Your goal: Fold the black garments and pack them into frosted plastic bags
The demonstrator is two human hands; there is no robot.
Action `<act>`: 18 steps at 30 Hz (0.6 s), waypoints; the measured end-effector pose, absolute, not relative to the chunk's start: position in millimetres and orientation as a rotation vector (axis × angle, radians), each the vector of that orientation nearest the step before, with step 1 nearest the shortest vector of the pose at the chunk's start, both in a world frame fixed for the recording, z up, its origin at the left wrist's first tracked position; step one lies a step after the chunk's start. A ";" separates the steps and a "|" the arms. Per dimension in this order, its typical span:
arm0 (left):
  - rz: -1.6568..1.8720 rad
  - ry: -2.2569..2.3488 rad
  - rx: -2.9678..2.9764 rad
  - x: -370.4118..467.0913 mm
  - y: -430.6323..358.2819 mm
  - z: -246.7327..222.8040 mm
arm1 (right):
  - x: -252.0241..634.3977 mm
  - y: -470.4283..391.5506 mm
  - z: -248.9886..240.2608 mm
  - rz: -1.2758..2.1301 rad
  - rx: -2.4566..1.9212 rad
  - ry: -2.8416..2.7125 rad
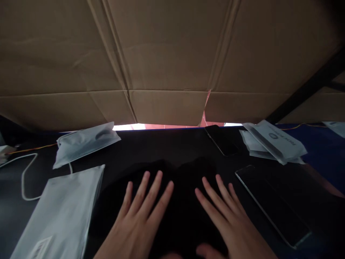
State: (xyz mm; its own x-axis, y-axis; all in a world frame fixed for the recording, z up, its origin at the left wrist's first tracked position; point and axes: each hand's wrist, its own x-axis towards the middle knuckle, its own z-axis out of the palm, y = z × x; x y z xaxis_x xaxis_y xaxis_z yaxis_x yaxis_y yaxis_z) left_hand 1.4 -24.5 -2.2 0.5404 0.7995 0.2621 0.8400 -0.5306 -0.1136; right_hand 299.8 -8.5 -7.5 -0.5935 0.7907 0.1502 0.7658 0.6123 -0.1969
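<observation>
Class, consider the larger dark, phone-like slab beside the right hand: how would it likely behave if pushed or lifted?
The slab would probably stay stiff, judging by its straight edges. Its smooth, glossy-looking face may feel slippery. Lying flat on the dark surface, it should slide rather than roll.

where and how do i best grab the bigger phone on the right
Probably by both long edges, around mid-length, with the right hand coming over it from its left: the bigger phone lies flat on the black surface, one long edge facing that hand.
</observation>
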 end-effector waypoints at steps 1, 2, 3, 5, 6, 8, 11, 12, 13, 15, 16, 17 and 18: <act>-0.255 -1.331 -2.585 2.5 -28.7 -4.1 | 300.2 -10.5 -7.7 0.174 -1.252 -2.652; -0.247 -1.310 -2.614 1.8 -32.3 -7.0 | 300.8 -12.1 -8.8 0.185 -1.232 -2.680; -0.244 -1.314 -2.639 -0.3 -34.8 -9.8 | 301.6 -13.3 -10.1 0.201 -1.231 -2.699; -0.228 -1.339 -2.715 -7.1 -35.4 -11.0 | 303.8 -13.6 -10.9 0.255 -1.256 -2.716; -0.218 -1.336 -2.766 -10.3 -33.0 -8.2 | 304.9 -12.4 -9.6 0.288 -1.271 -2.716; -0.202 -1.392 -2.829 -12.3 -22.8 3.8 | 305.5 -6.2 -4.1 0.323 -1.304 -2.677; -0.206 -1.668 -2.741 -1.8 1.9 23.9 | 298.9 13.2 2.7 0.264 -1.417 -2.533; -0.212 -1.754 -2.677 3.5 10.4 27.0 | 294.7 21.4 2.2 0.233 -1.465 -2.493; -0.214 -1.811 -2.624 8.4 18.1 27.5 | 290.0 29.7 -0.1 0.203 -1.517 -2.462; -0.212 -1.852 -2.562 14.3 29.6 21.7 | 281.6 44.3 -8.4 0.153 -1.614 -2.424; -0.198 -1.874 -2.544 14.8 33.3 16.7 | 278.7 49.9 -13.1 0.126 -1.655 -2.401; -0.183 -1.894 -2.531 13.7 35.8 11.6 | 277.1 54.2 -17.1 0.099 -1.686 -2.374; -0.166 -1.909 -2.527 11.3 37.6 7.2 | 276.8 57.3 -19.8 0.080 -1.699 -2.355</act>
